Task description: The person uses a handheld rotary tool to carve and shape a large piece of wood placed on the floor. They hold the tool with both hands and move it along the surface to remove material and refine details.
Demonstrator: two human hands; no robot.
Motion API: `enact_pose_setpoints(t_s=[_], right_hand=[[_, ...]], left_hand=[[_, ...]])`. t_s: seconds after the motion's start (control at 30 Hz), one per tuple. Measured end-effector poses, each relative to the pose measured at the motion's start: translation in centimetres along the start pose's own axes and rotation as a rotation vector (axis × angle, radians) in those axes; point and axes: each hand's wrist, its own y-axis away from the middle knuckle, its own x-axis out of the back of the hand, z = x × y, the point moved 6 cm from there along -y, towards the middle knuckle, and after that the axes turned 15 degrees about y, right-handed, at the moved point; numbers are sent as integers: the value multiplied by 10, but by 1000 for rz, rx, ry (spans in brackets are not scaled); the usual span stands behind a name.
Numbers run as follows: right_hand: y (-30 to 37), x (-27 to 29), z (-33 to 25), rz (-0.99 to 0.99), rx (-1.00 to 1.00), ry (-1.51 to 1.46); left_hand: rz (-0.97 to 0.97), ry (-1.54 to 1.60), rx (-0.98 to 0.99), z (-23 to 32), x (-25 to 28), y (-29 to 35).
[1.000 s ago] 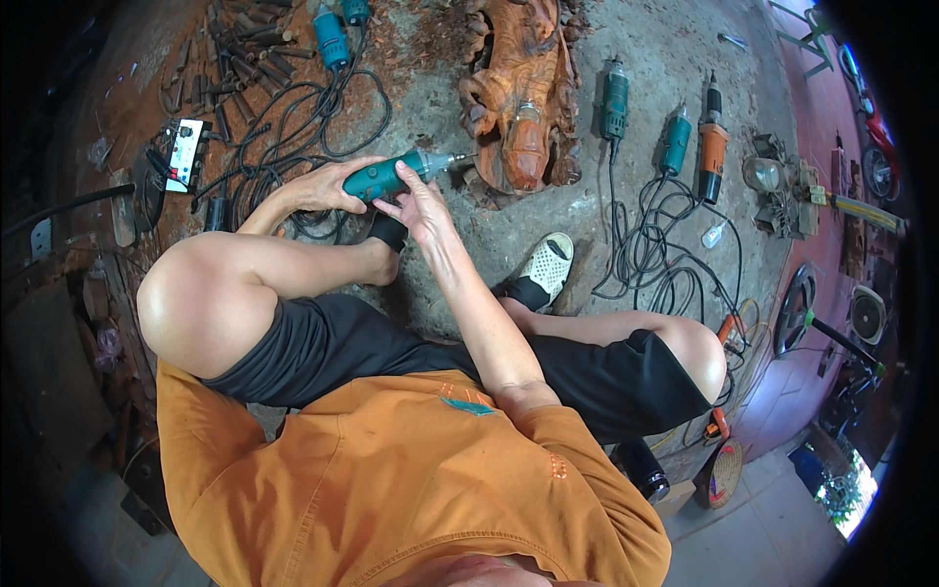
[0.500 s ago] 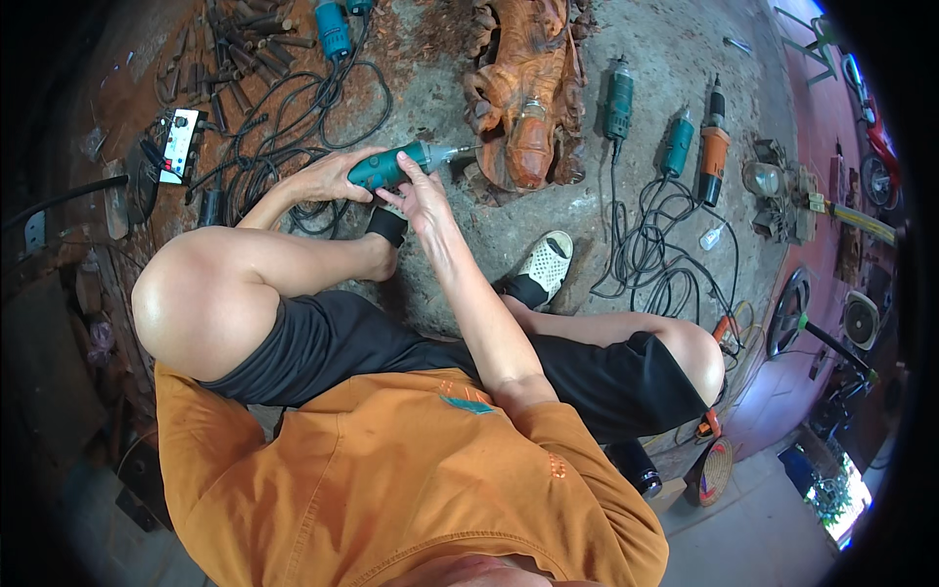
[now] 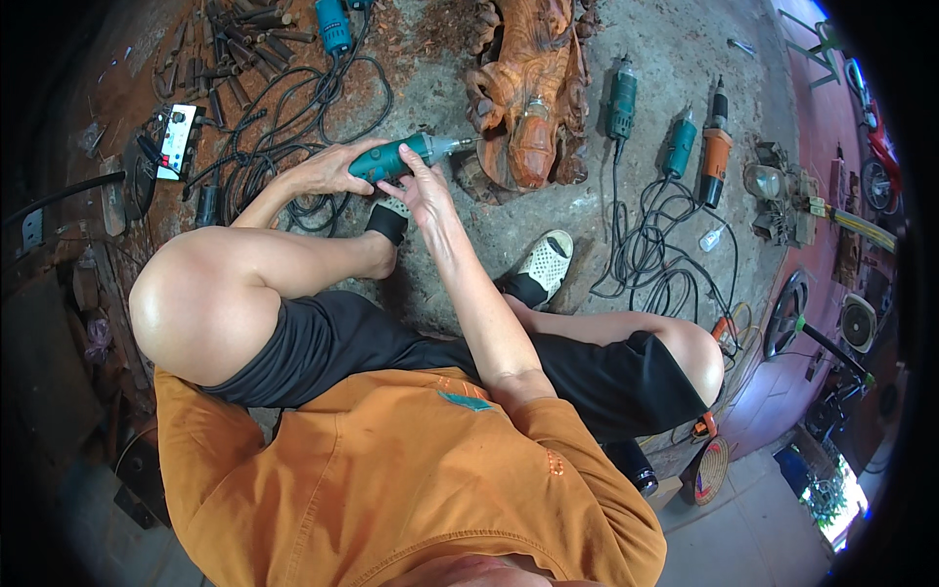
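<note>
A green die grinder [image 3: 389,160] with a pale, see-through-looking nose lies nearly level between my hands. My left hand [image 3: 331,169] wraps round its rear end. Closer to the nose, my right hand [image 3: 423,192] steadies the body, thumb along the top and the other fingers below. The thin bit points right and meets, or nearly meets, the left edge of a reddish-brown wood carving [image 3: 533,145]; I cannot tell if they touch. The carving has a rounded, bottle-like form at its near end and curled, ragged sides.
Two more green grinders [image 3: 621,101] [image 3: 680,147] and an orange-black one [image 3: 715,157] lie right, with tangled black cords [image 3: 653,230]. Left are a white control box [image 3: 177,143], more cords [image 3: 259,161] and a heap of burr-like sticks [image 3: 235,59]. My sandalled foot [image 3: 546,264] is near the carving.
Very little differs. The grinder and both hands have shifted slightly, with the bit still at the carving's left edge. The whole view has moved a touch.
</note>
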Motion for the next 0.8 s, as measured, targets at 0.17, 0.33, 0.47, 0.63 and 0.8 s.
enact_pose_setpoints(t_s=[0.17,0.33,0.47,0.63,0.8], right_hand=[[5,-1,3,1,-9,-11],[15,-3,4,13,3,-21],[20,-2,11,16,21,-48],[30,-6,16,59,17,-84],[25,-5,17,72,11,-76]], left_hand=[[0,-15,-48,-6,-1,1],[-27,-1,-26,2,-5,4],[-58,14,20,3,-9,8],[-80,4,65,-5,-8,11],[-78,38,88,-6,-8,10]])
